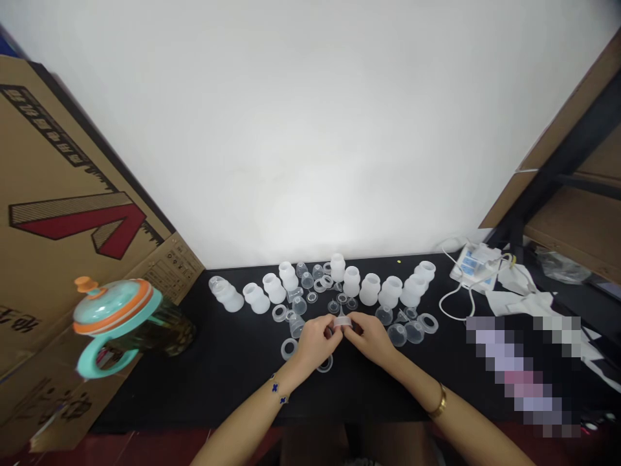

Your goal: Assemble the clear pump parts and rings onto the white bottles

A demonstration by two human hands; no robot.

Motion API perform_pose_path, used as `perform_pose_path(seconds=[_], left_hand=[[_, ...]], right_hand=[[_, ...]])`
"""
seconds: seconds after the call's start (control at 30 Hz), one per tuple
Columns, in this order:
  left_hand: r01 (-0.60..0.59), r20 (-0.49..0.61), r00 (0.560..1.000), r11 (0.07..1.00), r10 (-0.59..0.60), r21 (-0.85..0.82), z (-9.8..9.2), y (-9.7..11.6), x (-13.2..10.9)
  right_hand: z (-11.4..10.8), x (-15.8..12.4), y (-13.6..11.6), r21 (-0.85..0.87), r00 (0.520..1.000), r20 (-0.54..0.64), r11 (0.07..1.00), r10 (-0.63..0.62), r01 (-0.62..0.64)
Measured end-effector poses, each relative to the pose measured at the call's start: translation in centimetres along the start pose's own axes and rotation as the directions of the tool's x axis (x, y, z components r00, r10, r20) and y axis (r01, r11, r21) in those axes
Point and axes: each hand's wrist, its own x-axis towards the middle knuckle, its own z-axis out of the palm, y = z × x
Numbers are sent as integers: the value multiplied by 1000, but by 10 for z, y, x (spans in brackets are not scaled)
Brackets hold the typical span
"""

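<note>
My left hand [316, 341] and my right hand [372, 337] meet low over the middle of the black table. Between their fingertips they pinch a whitish bottle collar ring [342, 320] with a clear nipple [341, 310] pointing up from it. Behind them, white baby bottle bodies [370, 289] stand in a loose arc. Clear dome caps [398, 334] lie right of my right hand, beside a loose collar ring [427, 323]. Another ring [290, 349] lies left of my left hand, and one [325, 364] is partly hidden under that wrist.
A large jug [116, 317] with a turquoise and orange lid stands at the left by a cardboard box [63, 194]. White cables and a power strip [473, 266] lie at the right near crumpled paper [521, 304]. A white wall [310, 129] rises behind the table [233, 382].
</note>
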Motion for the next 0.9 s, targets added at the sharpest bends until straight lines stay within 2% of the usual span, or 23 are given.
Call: perform_pose_path(seconds=[0.57, 0.9], left_hand=[[-25, -11, 1000, 1000, 25, -3, 3, -5, -1], [11, -12, 1000, 1000, -11, -8, -3, -4, 0]], right_hand=[[4, 1, 5, -4, 1000, 0, 1000, -11, 11], [-3, -1, -2, 112, 999, 29, 994, -17, 14]])
